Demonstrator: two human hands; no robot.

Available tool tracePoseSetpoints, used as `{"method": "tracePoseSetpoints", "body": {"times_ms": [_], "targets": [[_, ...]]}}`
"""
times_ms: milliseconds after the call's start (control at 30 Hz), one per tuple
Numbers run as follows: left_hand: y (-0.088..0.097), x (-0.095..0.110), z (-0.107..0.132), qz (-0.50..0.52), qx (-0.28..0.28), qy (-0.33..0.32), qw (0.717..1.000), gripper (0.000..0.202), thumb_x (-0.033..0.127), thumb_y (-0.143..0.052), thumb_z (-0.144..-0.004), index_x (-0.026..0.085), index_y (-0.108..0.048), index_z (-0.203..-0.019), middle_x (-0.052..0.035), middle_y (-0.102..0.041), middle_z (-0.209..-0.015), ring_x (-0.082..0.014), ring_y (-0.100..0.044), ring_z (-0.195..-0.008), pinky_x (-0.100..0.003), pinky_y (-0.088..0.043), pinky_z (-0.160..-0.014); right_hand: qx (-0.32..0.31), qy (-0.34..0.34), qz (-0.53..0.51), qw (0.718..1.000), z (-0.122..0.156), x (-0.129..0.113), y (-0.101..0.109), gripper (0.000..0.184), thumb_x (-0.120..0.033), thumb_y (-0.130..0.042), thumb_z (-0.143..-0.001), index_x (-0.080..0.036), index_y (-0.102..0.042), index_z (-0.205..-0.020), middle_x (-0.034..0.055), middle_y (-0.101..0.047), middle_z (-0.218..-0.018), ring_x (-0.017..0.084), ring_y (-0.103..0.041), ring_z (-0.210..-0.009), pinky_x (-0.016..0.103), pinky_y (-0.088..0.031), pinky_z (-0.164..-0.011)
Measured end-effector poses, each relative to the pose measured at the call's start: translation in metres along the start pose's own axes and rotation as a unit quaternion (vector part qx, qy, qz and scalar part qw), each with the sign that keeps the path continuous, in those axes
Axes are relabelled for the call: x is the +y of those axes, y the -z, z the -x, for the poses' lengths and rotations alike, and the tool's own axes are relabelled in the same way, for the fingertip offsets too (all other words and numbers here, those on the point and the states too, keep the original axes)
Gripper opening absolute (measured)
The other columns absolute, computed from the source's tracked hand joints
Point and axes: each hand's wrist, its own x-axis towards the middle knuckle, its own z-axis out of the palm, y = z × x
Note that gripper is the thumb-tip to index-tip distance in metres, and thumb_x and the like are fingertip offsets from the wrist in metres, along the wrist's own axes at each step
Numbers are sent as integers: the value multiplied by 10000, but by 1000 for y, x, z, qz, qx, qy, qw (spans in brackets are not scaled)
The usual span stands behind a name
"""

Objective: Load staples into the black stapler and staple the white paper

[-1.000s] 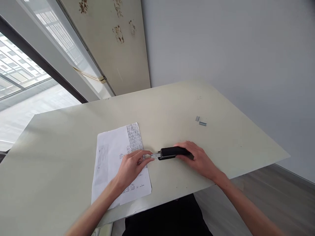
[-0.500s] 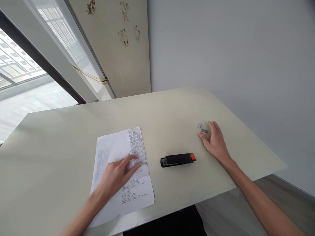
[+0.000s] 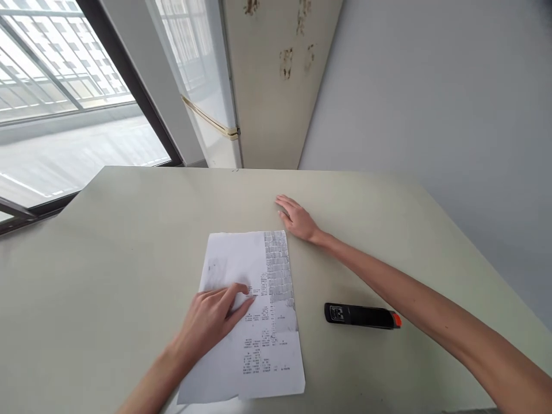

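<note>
My left hand (image 3: 215,310) rests palm down on the printed paper sheet (image 3: 276,356), index finger bent and thumb apart from it. The sheet lies flat, with a dense grey block of print along its far right side. My right hand (image 3: 299,221) is low over the table, just beyond the sheet's far right corner. Its fingers lie close together and its thumb is near them; what is under or between them is hidden. A black stapler (image 3: 364,316) with a red-orange end lies right of the sheet, below my right forearm, touched by neither hand.
The pale table (image 3: 142,259) spreads to both sides, with its far edge near a white fridge (image 3: 280,115) with brown stains. A grey wall (image 3: 431,86) stands at the right, a window (image 3: 64,86) at the left.
My right hand has moved left across the table, from beside the small grey strips to beyond the sheet. The strips no longer show. The view has turned left; my left hand stays on the sheet.
</note>
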Motion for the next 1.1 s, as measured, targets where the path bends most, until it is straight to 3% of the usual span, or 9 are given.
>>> {"method": "tracePoseSetpoints", "body": {"times_ms": [100,233,367,533,733,833,933,1000,1100], "targets": [[0,0,2,15,-2,-14,1000,214,412,-518,-1095,233,-630,-1056,65,-659,-677,-111,-588,-502,-247,-404,-592,-43,20,-53,997,-24,-18,-9,445,-454,-528,-1037,-261,-659,-1415,52,-615,-1542,241,-471,-1521,449,-364,-1288],[7,6,1,67,-17,46,997,223,432,-507,-1075,244,-624,-1053,75,-555,-643,-114,-500,-487,-252,-381,-566,-33,-22,-100,994,-11,-20,22,516,-529,-532,-1036,-286,-570,-1489,62,-553,-1603,276,-514,-1492,471,-463,-1214],[21,15,-2,167,-8,214,962,268,487,-508,-1033,252,-603,-1119,52,-479,-735,-124,-439,-551,-250,-401,-548,12,-70,-103,992,54,-5,79,522,-570,-584,-1008,-274,-597,-1437,94,-586,-1565,306,-536,-1469,533,-425,-1239],[42,25,-13,349,-110,222,904,420,451,-526,-1012,315,-608,-1401,-28,-633,-1010,-161,-604,-758,-269,-519,-628,54,-167,-55,983,167,14,125,450,-602,-594,-1000,-308,-663,-1333,80,-687,-1435,305,-656,-1315,541,-497,-1169],[35,54,-53,501,-181,236,813,447,317,-571,-977,268,-668,-1410,-113,-687,-1370,-261,-678,-1201,-394,-601,-937,99,-206,-69,971,256,-3,130,403,-609,-542,-1024,-307,-702,-1238,72,-719,-1364,296,-643,-1317,511,-506,-1149],[23,70,-69,572,-208,245,755,458,313,-588,-979,205,-649,-1420,-149,-660,-1437,-284,-656,-1294,-445,-580,-1047,123,-218,-89,964,272,-12,127,383,-595,-538,-1030,-308,-710,-1218,68,-726,-1338,291,-646,-1301,500,-509,-1134],[16,83,-76,607,-241,244,717,418,339,-646,-957,197,-685,-1348,-157,-684,-1379,-279,-674,-1239,-434,-583,-1007,136,-221,-96,961,277,-15,124,373,-583,-536,-1033,-296,-721,-1183,76,-743,-1286,290,-669,-1246,474,-546,-1072],[12,91,-77,596,-269,236,718,355,372,-668,-942,199,-720,-1247,-144,-716,-1238,-243,-693,-1089,-390,-585,-891,145,-218,-93,961,276,-16,122,363,-577,-540,-1031,-290,-729,-1148,78,-754,-1247,290,-683,-1208,453,-571,-1023],[3,104,-75,491,-287,213,794,304,454,-664,-938,213,-700,-1121,-44,-656,-918,-163,-605,-783,-314,-509,-681,154,-219,-96,959,274,-18,121,355,-572,-543,-1029,-287,-734,-1120,79,-763,-1223,291,-690,-1188,434,-590,-971]]}}
